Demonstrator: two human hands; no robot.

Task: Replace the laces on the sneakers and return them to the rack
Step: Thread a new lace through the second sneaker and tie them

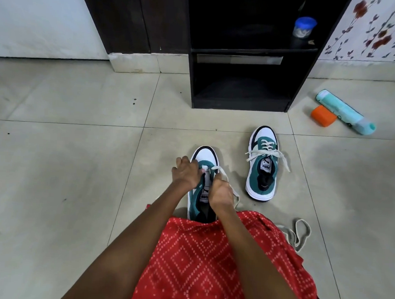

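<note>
A white and teal sneaker [205,154] lies on the tiled floor just in front of my lap, toe pointing away. My left hand [186,174] rests on its left side near the eyelets, fingers pinching at the lace. My right hand [220,191] is closed on the white lace [222,172] over the tongue, and the lace trails off to the right. A second matching sneaker [263,171] stands to the right, laced, with loose ends spread out. The dark rack [243,83] stands beyond, its lower shelf bare.
Another loose lace [298,234] lies on the floor by my right knee. A teal bottle [343,111] and an orange cap [323,116] lie right of the rack. A blue-lidded jar [303,27] sits on the upper shelf. My red patterned garment [208,264] covers my lap.
</note>
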